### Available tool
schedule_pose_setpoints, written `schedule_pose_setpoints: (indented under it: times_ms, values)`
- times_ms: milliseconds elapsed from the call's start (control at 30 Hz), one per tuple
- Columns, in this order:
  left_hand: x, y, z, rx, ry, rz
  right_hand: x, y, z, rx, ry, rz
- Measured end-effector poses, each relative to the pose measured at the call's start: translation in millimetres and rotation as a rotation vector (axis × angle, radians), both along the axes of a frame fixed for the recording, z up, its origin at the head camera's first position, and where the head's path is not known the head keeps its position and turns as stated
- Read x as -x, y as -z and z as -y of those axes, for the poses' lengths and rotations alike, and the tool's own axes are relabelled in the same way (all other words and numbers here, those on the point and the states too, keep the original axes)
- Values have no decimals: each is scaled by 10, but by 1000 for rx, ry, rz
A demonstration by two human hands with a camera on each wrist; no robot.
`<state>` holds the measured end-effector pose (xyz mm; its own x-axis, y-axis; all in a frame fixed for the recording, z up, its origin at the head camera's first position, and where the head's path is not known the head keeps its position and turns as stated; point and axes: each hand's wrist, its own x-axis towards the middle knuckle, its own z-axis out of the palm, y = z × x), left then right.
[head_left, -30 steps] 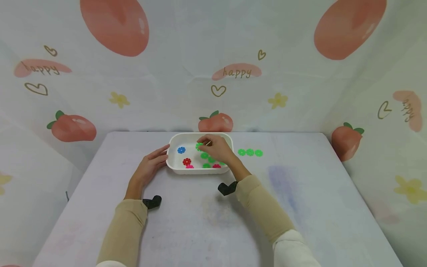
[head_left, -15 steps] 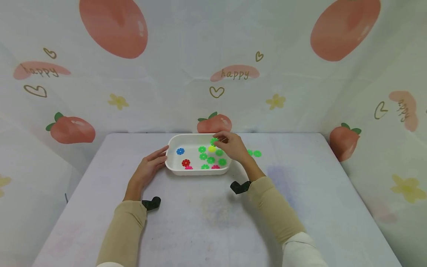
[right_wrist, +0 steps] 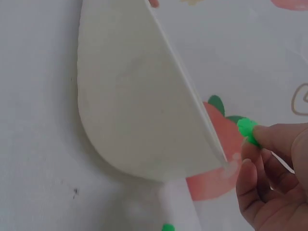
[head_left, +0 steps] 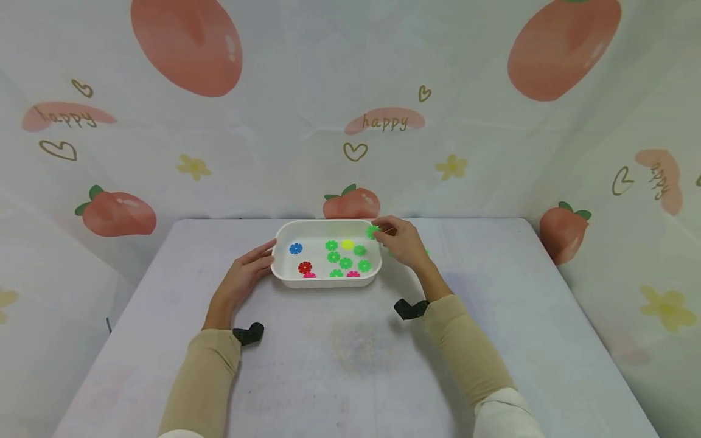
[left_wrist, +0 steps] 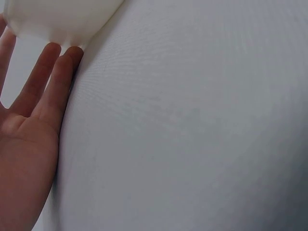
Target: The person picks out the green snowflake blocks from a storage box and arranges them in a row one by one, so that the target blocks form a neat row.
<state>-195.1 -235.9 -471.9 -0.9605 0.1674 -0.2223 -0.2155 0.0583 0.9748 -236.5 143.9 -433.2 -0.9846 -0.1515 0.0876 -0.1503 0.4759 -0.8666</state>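
A white tray [head_left: 314, 283] holds several flower-shaped plastic discs: green [head_left: 333, 257], one yellow [head_left: 347, 244], one blue [head_left: 296, 249], one red [head_left: 304, 267] and two pink. My right hand [head_left: 403, 242] pinches a green snowflake disc [right_wrist: 247, 128] between thumb and fingertips, over the tray's right rim. My left hand [head_left: 246, 278] touches the tray's left end with extended fingers; in the left wrist view its fingertips [left_wrist: 54, 48] meet the tray wall. On the table right of the tray, green discs lie mostly hidden behind my right hand; part of one green disc [right_wrist: 168, 227] shows in the right wrist view.
The pale table [head_left: 306, 365] ends at a cloth backdrop [head_left: 274, 152] printed with peaches, hearts and flowers. Black wrist camera mounts [head_left: 411, 309] stick out from both sleeves.
My right hand has lifted a green disc from inside the tray and carried it right, to the tray's right rim. My left hand has stayed against the tray's left end.
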Motion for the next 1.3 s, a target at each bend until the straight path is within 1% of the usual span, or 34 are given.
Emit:
schedule_pose_setpoints:
  times_ms: [67, 167, 267, 433, 633, 800, 900, 1033, 1300]
  values:
    - [-27, -60, -15, -7, -1, 4, -11, 16, -46, -6, 10, 5]
    - [-28, -67, -15, -9, -4, 7, -21, 47, -122, -17, 32, 15]
    - [-1, -11, 4, 4, -7, 4, -25, 78, -201, -18, 57, 21]
    - [53, 105, 40, 22, -12, -7, -41, 118, -338, 20, 100, 34]
    - [71, 159, 57, 50, -17, -10, -70, 170, -502, 50, 165, 42]
    - [79, 164, 59, 46, -16, -8, -91, 204, -623, 80, 203, 69]
    - [82, 162, 57, 32, -28, -9, -102, 226, -699, 103, 224, 87]
    - [83, 148, 48, 15, -31, -9, -117, 250, -803, 124, 263, 93]
    - [74, 129, 41, 13, -33, 13, -162, 326, -988, 88, 339, 132]
